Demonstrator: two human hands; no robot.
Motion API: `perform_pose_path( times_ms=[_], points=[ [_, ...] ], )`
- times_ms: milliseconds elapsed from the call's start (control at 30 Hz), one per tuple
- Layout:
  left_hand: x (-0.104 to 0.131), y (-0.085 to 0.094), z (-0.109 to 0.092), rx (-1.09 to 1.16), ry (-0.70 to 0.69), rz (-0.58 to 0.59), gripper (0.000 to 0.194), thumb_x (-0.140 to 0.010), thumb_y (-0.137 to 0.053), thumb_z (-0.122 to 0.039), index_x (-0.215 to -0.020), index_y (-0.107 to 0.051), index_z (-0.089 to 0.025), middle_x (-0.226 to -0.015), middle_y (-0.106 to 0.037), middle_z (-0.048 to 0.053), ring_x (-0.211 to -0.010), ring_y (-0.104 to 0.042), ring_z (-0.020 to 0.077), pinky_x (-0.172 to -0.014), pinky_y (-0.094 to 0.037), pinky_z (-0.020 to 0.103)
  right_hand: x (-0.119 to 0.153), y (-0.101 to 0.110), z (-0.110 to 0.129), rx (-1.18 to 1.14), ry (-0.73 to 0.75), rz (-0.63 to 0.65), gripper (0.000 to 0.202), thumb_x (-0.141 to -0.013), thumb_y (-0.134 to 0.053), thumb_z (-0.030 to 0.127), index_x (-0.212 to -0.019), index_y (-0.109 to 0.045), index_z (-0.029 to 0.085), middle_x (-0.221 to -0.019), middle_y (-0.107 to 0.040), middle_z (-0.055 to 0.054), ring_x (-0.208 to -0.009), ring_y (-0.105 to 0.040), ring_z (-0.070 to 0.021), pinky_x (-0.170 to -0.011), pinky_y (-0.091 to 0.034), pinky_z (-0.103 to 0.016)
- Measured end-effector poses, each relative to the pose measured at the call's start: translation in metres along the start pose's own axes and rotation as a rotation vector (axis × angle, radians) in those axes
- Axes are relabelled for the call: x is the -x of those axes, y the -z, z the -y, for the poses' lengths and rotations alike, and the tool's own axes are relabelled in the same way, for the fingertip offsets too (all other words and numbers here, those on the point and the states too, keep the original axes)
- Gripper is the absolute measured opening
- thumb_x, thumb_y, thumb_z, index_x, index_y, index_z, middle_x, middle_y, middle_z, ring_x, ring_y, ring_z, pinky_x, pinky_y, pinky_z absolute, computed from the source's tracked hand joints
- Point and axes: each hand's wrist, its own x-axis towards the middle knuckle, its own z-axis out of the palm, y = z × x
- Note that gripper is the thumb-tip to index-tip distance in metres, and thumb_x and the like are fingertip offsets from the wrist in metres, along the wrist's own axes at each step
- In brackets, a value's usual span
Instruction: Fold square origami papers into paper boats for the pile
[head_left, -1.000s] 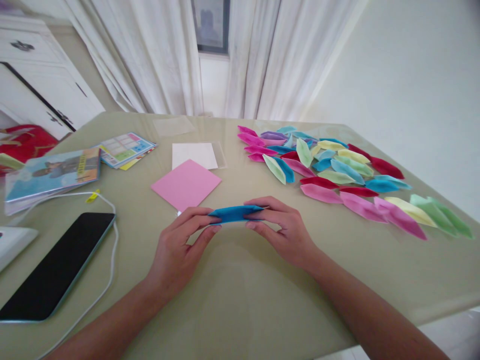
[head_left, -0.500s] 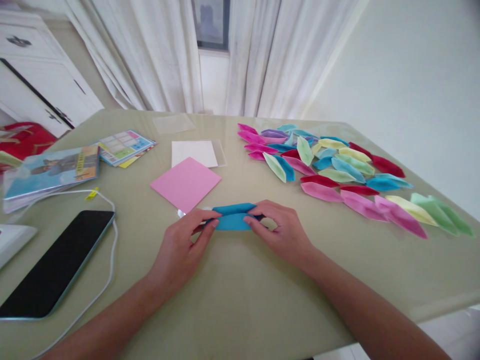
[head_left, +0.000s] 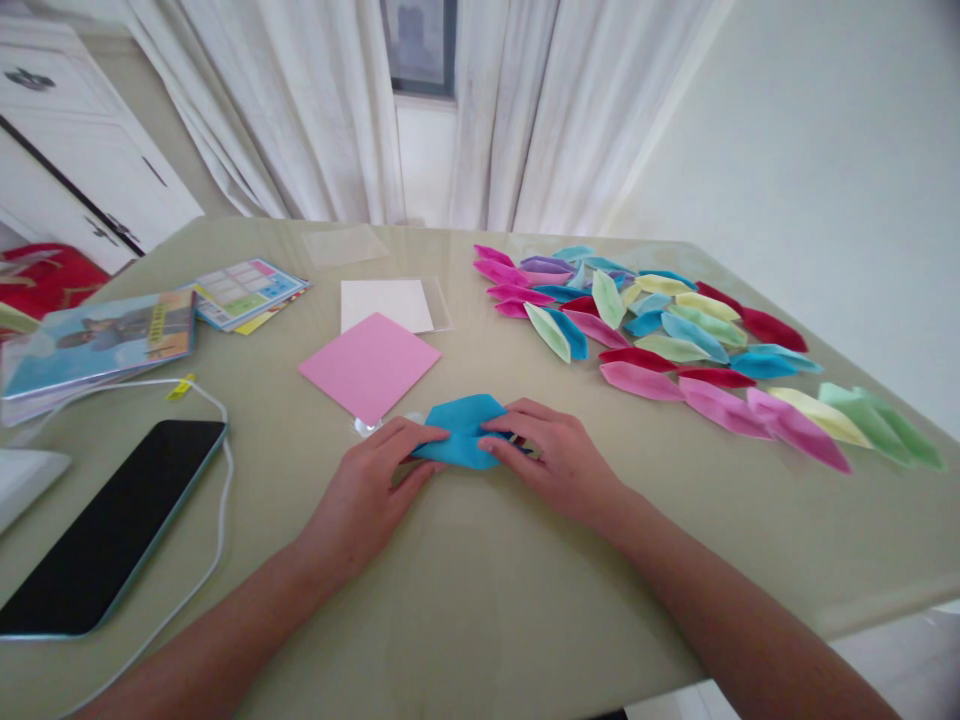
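A blue folded paper [head_left: 466, 432] is held between both hands just above the table's middle. My left hand [head_left: 379, 478] pinches its left end between thumb and fingers. At the right end, my right hand [head_left: 559, 452] grips it the same way. The paper's upper flap is spread, with a crease running across the centre. Behind my left hand lies a square of pink paper [head_left: 370, 366], partly over a white sheet [head_left: 385, 304]. Many folded paper pieces in pink, red, blue, yellow and green [head_left: 679, 349] lie in rows at the right.
On the left of the table [head_left: 450, 610] are a black-screened phone [head_left: 112, 525], a white cable [head_left: 225, 500], a picture booklet [head_left: 101, 340] and printed cards [head_left: 244, 290]. A clear plastic sheet [head_left: 345, 246] lies near the back edge.
The blue paper's upper flap has opened out, so more of its face shows. Both hands keep hold of its ends, with fingertips slightly shifted. The view has moved slightly.
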Motion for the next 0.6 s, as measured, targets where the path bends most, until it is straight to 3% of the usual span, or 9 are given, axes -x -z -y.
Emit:
perform_pose_path(
  times_ms=[133,233,333,500,600],
  points=[
    [0.0001,0.0005,0.0015,-0.048,-0.012,0.007,0.023,-0.103,-0.062,-0.031,-0.122,-0.072,-0.025,-0.116,-0.073,0.006,-0.105,-0.072,0.0246,-0.092,-0.060,0.038,0.0008,0.0037,0.0004,0.061,0.030,0.083,0.051,-0.095,-0.075,0.054,-0.134,-0.070,0.021,-0.124,-0.074,-0.013,-0.108,-0.073,-0.0291,-0.094,-0.057,-0.042],
    [0.0015,-0.0002,0.0024,-0.085,-0.017,0.023,0.024,-0.104,-0.060,-0.031,-0.125,-0.071,-0.026,-0.117,-0.070,0.006,-0.108,-0.071,0.0249,-0.093,-0.058,0.039,0.0011,0.0053,0.0012,0.068,0.018,0.109,0.056,-0.098,-0.071,0.054,-0.143,-0.061,0.022,-0.134,-0.071,-0.013,-0.118,-0.070,-0.0306,-0.102,-0.056,-0.046],
    [0.0027,-0.0006,0.0026,-0.122,-0.025,0.034,0.025,-0.103,-0.060,-0.027,-0.126,-0.071,-0.026,-0.118,-0.068,0.006,-0.108,-0.070,0.0243,-0.094,-0.058,0.038,0.0017,0.0069,0.0001,0.062,0.029,0.119,0.069,-0.093,-0.079,0.052,-0.148,-0.051,0.023,-0.144,-0.066,-0.014,-0.121,-0.069,-0.0308,-0.103,-0.055,-0.045],
    [0.0005,0.0026,0.0008,-0.135,-0.023,0.006,0.027,-0.101,-0.055,-0.018,-0.123,-0.070,-0.025,-0.115,-0.066,0.005,-0.105,-0.070,0.0232,-0.089,-0.057,0.035,0.0022,0.0100,-0.0036,0.119,0.073,0.167,0.029,-0.099,-0.073,0.030,-0.123,-0.060,0.021,-0.121,-0.072,-0.009,-0.105,-0.072,-0.0269,-0.088,-0.056,-0.039],
    [-0.0004,0.0050,-0.0007,-0.161,-0.040,-0.032,0.026,-0.100,-0.053,-0.016,-0.118,-0.070,-0.025,-0.112,-0.066,0.005,-0.103,-0.069,0.0233,-0.088,-0.057,0.035,0.0019,0.0102,-0.0037,0.124,0.089,0.164,0.023,-0.101,-0.071,0.028,-0.120,-0.061,0.021,-0.119,-0.072,-0.009,-0.104,-0.071,-0.0256,-0.086,-0.056,-0.037]
  ],
)
